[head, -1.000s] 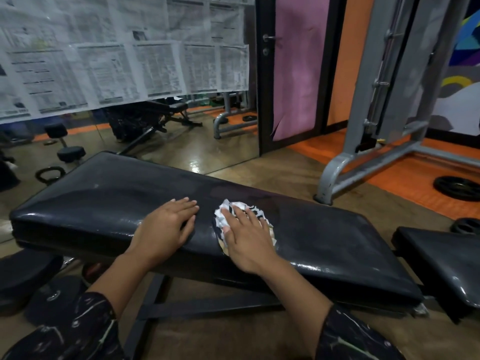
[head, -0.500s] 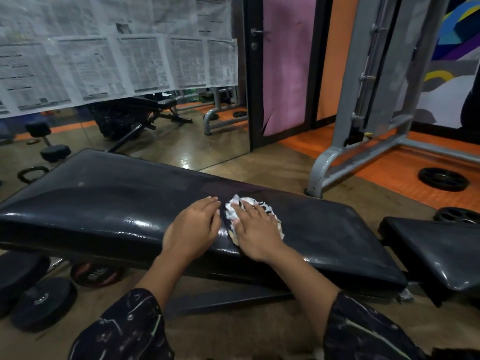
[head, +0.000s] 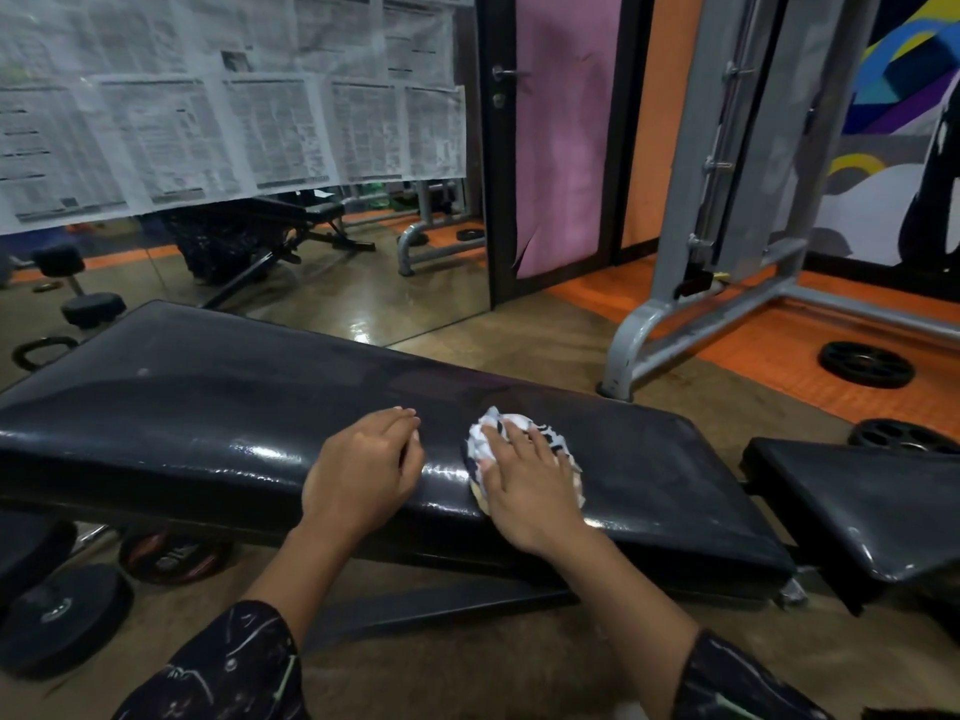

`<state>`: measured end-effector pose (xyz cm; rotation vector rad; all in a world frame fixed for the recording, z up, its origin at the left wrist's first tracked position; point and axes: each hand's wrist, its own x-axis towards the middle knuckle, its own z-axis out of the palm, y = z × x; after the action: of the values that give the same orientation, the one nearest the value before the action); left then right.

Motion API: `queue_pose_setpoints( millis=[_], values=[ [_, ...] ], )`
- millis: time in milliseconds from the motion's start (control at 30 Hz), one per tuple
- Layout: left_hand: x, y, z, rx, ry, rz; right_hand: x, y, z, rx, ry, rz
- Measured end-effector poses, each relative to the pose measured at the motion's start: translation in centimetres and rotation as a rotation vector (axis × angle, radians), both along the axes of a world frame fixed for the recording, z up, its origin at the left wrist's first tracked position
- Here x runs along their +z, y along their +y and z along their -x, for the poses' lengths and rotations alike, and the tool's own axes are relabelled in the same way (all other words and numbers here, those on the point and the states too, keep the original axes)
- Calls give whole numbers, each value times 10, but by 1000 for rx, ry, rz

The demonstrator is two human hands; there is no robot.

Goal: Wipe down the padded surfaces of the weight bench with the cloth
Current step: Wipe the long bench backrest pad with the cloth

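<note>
A: We see the long black padded surface (head: pixel 218 407) of the weight bench running from far left to near right, glossy along its near edge. Where is the cloth?

B: The cloth (head: pixel 540 439) — white with dark markings, crumpled — lies on the pad right of centre, close to the near edge. Our right hand (head: pixel 530 485) lies flat on top of it, fingers straight and slightly spread, pressing it down against the surface.

A: And the left hand (head: pixel 363 467)?

B: It rests on the bare pad just left of the cloth, apart from it. Its fingers are loosely bent, the tips touching the surface; it holds nothing.

A: What surrounds the bench?

B: A second black pad (head: pixel 862 501) sits to the right, separated from the long one by a gap. Weight plates (head: pixel 62 615) lie on the floor at near left, and others (head: pixel 865 363) on the orange flooring at far right. A grey machine frame (head: pixel 727 283) stands beyond the bench — to its left, a dark door (head: pixel 566 132) with pink covering. A mirror (head: pixel 311 272), its upper part papered with newspaper sheets (head: pixel 234 106), fills the far left.
</note>
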<state>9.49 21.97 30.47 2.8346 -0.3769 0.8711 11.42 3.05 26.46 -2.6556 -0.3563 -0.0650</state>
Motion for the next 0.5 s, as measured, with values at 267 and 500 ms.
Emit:
queue_pose_setpoints(
  millis=[267,500],
  values=[
    [-5,1,-3,-6,-8,35,-12,-15,50,239,-137,4],
    [-6,0,-3,5,-17,70,9,13,-5,68,-1,-10]
  ],
)
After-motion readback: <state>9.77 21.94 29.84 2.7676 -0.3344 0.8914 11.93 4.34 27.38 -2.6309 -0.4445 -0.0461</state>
